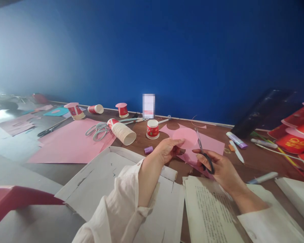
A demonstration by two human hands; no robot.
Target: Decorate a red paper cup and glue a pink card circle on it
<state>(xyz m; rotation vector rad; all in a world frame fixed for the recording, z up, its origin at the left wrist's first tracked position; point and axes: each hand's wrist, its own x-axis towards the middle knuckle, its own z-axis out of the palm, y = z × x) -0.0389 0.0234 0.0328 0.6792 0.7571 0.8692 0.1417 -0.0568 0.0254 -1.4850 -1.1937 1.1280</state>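
A roundish piece of pink paper [187, 135] is pinched between the thumb and fingers of my left hand [171, 150]. My right hand [215, 165] grips black-handled scissors [208, 161], fingers in the loops. Their metal blades point away from me, along the right edge of the pink piece. Beneath both hands lies a larger pink sheet [214, 145] with curved cut-outs along its far edge. Just beyond my left hand, a red and white paper cup [152, 129] stands on the brown table. A purple cap [148, 150] lies nearer, left of the sheet.
Stacked paper cups [123, 132] lie beside a coiled pale cable [97, 131] and a pink sheet [66, 143]. A white box lid [96, 175] and printed pages [207, 202] sit in front. To the right are a glue stick [236, 140] and red cups [297, 141]. A blue wall [152, 50] rises behind.
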